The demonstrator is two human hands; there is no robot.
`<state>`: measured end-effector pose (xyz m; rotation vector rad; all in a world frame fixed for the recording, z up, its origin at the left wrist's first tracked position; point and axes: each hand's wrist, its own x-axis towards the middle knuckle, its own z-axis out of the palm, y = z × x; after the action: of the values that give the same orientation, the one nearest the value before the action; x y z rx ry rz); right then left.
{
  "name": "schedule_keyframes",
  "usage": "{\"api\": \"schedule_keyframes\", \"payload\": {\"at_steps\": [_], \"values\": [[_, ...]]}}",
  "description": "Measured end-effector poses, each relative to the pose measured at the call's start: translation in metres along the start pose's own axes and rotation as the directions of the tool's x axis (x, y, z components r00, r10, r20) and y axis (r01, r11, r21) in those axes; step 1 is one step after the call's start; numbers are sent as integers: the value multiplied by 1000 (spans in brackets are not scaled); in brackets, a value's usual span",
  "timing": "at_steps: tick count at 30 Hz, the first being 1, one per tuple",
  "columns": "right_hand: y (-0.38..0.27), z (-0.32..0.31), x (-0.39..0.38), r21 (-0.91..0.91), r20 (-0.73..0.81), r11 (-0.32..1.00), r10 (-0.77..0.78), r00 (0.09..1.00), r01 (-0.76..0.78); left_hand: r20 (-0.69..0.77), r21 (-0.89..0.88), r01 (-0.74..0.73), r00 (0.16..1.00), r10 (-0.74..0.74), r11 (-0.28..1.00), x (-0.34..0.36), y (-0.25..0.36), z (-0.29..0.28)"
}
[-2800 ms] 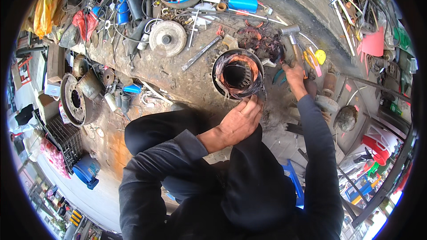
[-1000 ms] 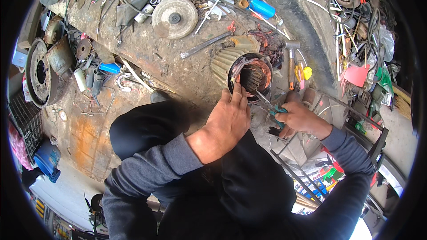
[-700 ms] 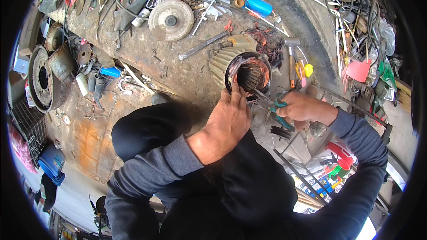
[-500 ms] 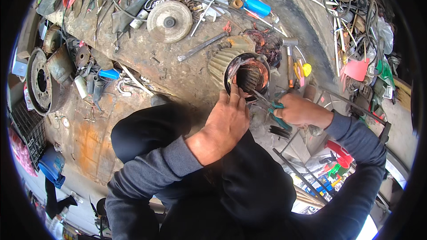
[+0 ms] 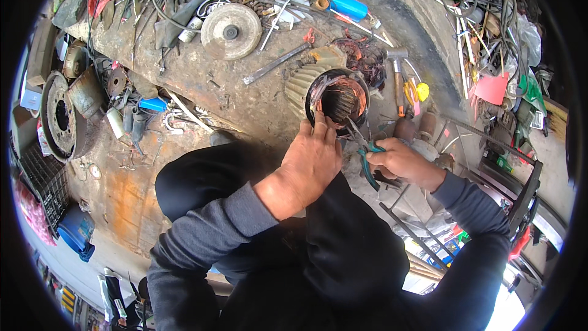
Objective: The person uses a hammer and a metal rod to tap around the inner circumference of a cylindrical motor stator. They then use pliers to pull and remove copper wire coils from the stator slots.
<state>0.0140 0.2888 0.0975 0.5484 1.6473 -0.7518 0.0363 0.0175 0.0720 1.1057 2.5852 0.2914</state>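
A ribbed metal motor housing [image 5: 299, 89] lies tilted on the ground with its round open end facing me. Inside its dark rim runs a ring of reddish copper windings [image 5: 318, 87]. My left hand [image 5: 311, 160] grips the near rim, its fingertips over the edge at the windings. In my right hand [image 5: 401, 160] is a pair of pliers with teal handles [image 5: 369, 171]; the jaws point at the near right of the rim. Whether the jaws pinch a wire is too small to tell. A heap of loose copper wire [image 5: 362, 64] lies just behind the housing.
A hammer [image 5: 398, 83] lies right of the housing. Further back are a flat metal bar [image 5: 277, 64], a round grey disc [image 5: 231, 32] and a blue can [image 5: 348, 7]. Cables and scrap crowd the right side. Rusty wheel parts [image 5: 60, 115] stand at the left.
My right hand and the pliers have shifted slightly, and the teal handles now spread wider apart. My left hand stays at the rim. The whole view has turned a little.
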Motion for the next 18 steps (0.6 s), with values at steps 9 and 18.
{"api": "schedule_keyframes", "payload": {"at_steps": [9,18], "values": [[-24,-9,-1,-787,-69,581,-420,905,210,-80,15,-17,997,18,1000,3,-3,7],[9,13,7,-259,-139,931,-300,944,258,-28,-45,-27,999,26,999,9,-7,-1]]}}
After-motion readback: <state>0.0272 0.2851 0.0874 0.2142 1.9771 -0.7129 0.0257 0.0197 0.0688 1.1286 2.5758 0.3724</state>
